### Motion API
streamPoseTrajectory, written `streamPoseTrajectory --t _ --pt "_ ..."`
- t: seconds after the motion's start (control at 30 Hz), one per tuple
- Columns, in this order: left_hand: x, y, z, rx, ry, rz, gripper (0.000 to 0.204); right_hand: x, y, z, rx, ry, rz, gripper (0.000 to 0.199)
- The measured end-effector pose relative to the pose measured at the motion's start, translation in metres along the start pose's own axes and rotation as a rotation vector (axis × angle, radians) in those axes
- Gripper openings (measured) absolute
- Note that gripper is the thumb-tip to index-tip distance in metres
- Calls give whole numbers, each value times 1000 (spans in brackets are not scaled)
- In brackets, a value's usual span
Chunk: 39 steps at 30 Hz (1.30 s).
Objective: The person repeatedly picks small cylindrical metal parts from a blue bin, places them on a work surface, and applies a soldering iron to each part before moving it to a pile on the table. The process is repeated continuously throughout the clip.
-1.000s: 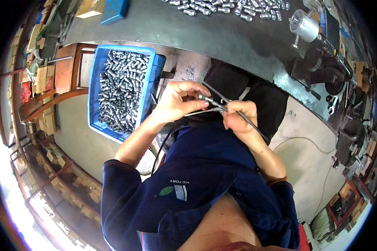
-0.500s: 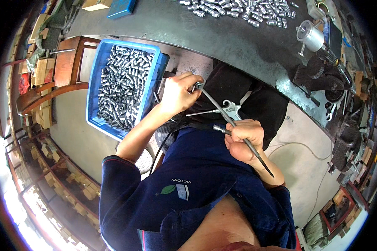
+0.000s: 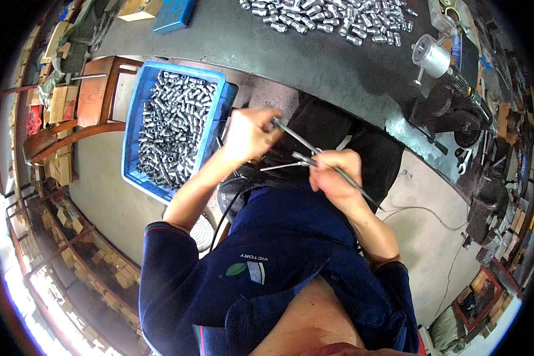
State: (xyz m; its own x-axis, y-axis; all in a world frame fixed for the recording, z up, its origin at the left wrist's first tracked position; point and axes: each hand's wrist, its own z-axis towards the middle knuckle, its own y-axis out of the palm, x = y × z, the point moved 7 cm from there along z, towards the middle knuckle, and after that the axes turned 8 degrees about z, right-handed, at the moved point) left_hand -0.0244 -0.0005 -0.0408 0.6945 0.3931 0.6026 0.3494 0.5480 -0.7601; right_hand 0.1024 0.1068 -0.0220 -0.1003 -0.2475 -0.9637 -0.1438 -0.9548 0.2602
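Near the bench edge my left hand (image 3: 249, 135) is closed, its fingers blurred by motion around what looks like a small metal fitting (image 3: 273, 123). The upper end of a long thin metal rod (image 3: 299, 136) meets that fitting. My right hand (image 3: 338, 173) is wrapped round the rod, whose lower part slants out past the fist. A short bar with a bright end (image 3: 302, 158) also sticks out of the right fist. Below and between the hands an air blow gun's thin nozzle (image 3: 279, 167) shows over my lap; its body is mostly hidden by my right hand.
A blue crate (image 3: 129, 133) full of small metal fittings (image 3: 175, 124) stands at left beside a wooden chair (image 3: 95, 92). On the dark bench (image 3: 237, 47) lie a pile of shiny fittings (image 3: 332, 15) and a blue box (image 3: 173, 13). A metal bench fixture (image 3: 433, 59) stands at right.
My right hand has moved up and left along with the rod and short bar, now covering the blow gun's body. The left hand has shifted slightly left and stays closed.
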Motion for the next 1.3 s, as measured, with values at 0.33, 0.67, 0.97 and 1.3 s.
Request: streamPoseTrajectory --t 0.33,0.67,0.97,1.3 --pt "-7 -14 19 37 -169 -91 17 -49 3 -10 -100 -191 -24 29" --pt "22 -9 15 25 62 -41 22 -29 6 -1 -69 -166 -146 29" --pt "16 0 24 0 70 66 23 -12 -15 -1 65 76 5 19" --pt "49 11 36 1 267 28 27 9 -22 18 121 15 3 20"
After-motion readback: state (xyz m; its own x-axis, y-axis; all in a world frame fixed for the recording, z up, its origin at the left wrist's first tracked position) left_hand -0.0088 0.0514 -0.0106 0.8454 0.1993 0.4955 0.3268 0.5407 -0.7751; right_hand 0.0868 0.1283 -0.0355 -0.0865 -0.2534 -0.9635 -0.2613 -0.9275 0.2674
